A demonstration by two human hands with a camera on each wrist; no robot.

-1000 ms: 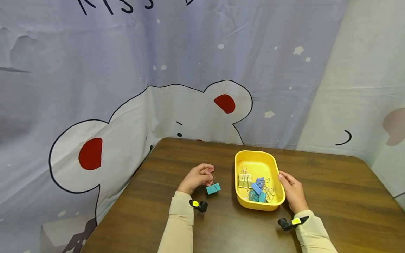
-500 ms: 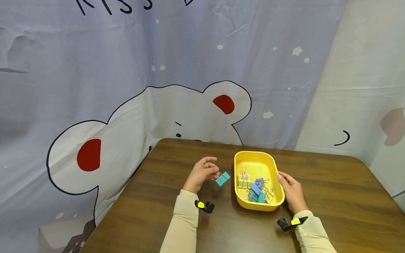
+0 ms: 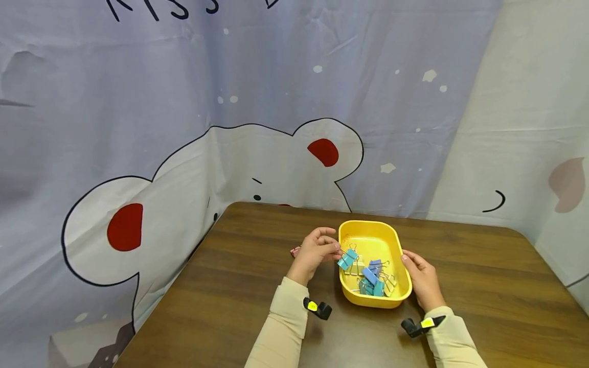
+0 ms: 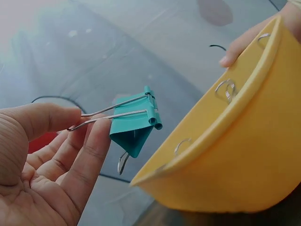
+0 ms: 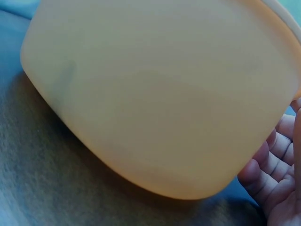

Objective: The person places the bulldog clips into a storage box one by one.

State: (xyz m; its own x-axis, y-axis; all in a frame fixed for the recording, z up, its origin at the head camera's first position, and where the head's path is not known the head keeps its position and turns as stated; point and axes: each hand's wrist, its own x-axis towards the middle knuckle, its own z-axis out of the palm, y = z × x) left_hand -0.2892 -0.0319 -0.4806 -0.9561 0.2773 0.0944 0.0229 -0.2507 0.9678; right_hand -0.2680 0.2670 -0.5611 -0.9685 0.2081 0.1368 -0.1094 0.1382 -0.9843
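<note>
My left hand [image 3: 317,254] pinches a teal binder clip [image 4: 134,120] by one wire handle between thumb and fingertips. In the head view that teal clip overlaps the left rim of a yellow plastic tray [image 3: 370,228]. My right hand [image 3: 424,278] grips the tray's right side, thumb at the rim and fingers against the outer wall. Inside the tray lie several binder clips: blue ones [image 3: 369,275], teal ones [image 3: 378,289] and pale yellow ones [image 3: 389,289]. A pink binder clip [image 3: 295,251] lies on the table, partly hidden behind my left hand.
The tray stands on a dark wood table [image 3: 248,286]. A printed fabric curtain [image 3: 257,76] hangs behind the table's far edge and along its left side. Each sleeve carries a black wrist mount [image 3: 317,308].
My left hand has carried the teal binder clip rightward, from over the table to the tray's left rim. The pink clip now shows left of that hand. My right hand keeps its grip on the tray.
</note>
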